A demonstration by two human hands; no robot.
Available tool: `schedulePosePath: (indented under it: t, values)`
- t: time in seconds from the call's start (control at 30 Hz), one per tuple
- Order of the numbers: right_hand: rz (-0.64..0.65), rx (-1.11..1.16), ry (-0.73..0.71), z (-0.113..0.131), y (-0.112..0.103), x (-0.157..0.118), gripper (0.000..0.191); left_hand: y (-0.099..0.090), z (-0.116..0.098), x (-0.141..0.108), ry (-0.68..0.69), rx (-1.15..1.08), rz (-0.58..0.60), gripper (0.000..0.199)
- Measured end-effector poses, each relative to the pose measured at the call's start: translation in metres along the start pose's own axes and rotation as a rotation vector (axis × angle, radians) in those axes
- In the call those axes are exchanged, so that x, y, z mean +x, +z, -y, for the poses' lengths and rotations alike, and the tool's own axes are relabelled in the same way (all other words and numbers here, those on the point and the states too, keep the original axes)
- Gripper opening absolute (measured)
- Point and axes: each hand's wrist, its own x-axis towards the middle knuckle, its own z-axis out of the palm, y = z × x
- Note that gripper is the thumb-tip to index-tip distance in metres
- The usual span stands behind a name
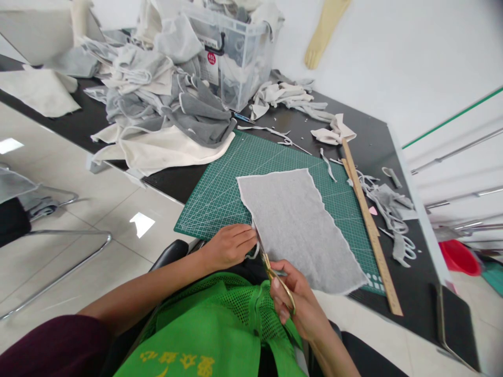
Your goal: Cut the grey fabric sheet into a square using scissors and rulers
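Note:
A grey piece of cloth (294, 225) lies mostly flat on the green cutting mat (212, 193), its near corner hanging past the table edge. My right hand (294, 296) is wrapped round gold-handled scissors (268, 264), whose blades point away from me along the cloth's left edge. Fingers closed, my left hand (231, 245) pinches that same edge just beside the blade tips. A narrow strip of cloth (253, 252) dangles below the left fingers, next to the blades.
Two wooden rulers (367, 222) lie across the mat's right side, with cloth scraps (393, 201) and white-handled scissors (401, 246) beyond. Piled cloths (157, 104) and a clear plastic box (243, 63) stand at the back left. A dark chair (171, 254) is close below the table edge.

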Motion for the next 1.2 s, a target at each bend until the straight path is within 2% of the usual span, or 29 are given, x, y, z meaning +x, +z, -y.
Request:
schedulePosePath:
  t: [0.4,0.67,0.83,1.0,1.2]
  values:
    - [0.057,-0.062,-0.056,-0.008,-0.006,0.0,0.043,0.002,0.0,-0.001,-0.006,-0.022,0.005,0.026]
    - [0.031,0.026,-0.016,-0.006,-0.008,-0.005,0.05,0.0,-0.003,0.008,-0.123,-0.049,0.012,0.016]
    - [0.043,0.029,-0.004,-0.005,-0.011,-0.004,0.047,0.001,-0.005,0.002,-0.067,-0.024,-0.004,0.017]
    - [0.066,-0.006,0.009,-0.001,-0.011,-0.002,0.048,0.005,-0.006,-0.005,-0.116,-0.045,0.0,0.021]
    - [0.06,-0.028,0.016,0.002,-0.009,-0.001,0.052,0.007,-0.006,-0.007,-0.093,-0.038,-0.02,0.022]
